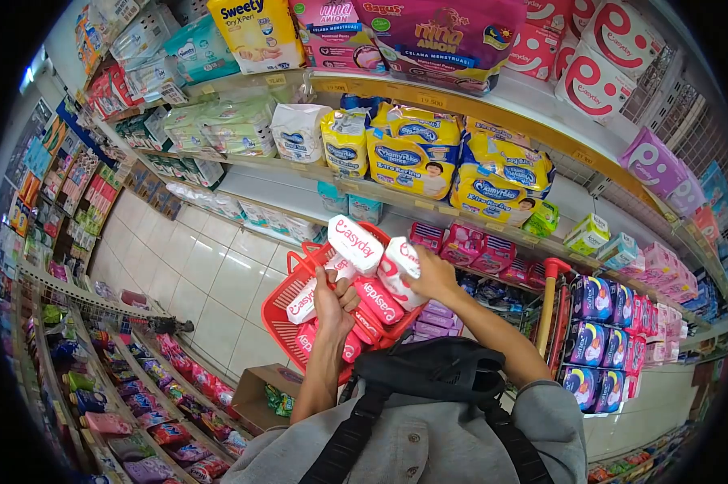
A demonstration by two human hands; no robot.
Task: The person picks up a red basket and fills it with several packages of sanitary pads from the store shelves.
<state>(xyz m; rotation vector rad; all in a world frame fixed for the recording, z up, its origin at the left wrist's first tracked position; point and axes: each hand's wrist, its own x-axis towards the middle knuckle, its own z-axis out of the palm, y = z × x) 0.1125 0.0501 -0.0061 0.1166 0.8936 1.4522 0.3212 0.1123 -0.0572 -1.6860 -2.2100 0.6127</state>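
Note:
My left hand [336,302] is closed, its fingers curled at the lower end of a white Easyday tissue pack [355,244] that stands tilted above a red shopping basket [276,315]. Another white Easyday tissue pack [401,274] is gripped by my right hand [435,278] at the basket's right side. Beneath both hands, the basket holds several pink Easyday packs [378,302] and a white one [303,307]. My left hand partly covers the packs below it.
Shelves ahead carry yellow diaper packs [413,153] and pink menstrual pants packs [445,36]. White and red Easyday packs [596,81] sit at upper right. Purple Softex packs [590,343] are stacked at right, beside a cart handle [548,310]. An open cardboard box [255,399] is at lower left.

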